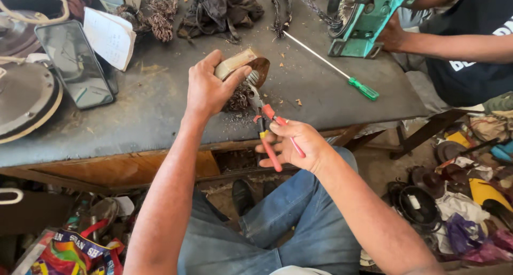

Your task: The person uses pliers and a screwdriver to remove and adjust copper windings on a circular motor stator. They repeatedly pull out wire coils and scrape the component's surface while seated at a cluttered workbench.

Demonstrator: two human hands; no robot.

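My left hand grips a small motor part with a cream casing and copper wire winding, holding it down on the grey workbench. Red-handled pliers are held in my right hand, their jaws reaching up to the winding on the part. The plier handles are spread between my fingers. A tuft of cut copper wire lies under the part, with metal filings scattered around it.
A green-handled screwdriver lies on the bench at right. Another person steadies a green machine. A phone, a paper note, wire bundles and a round metal disc sit at left. Clutter covers the floor.
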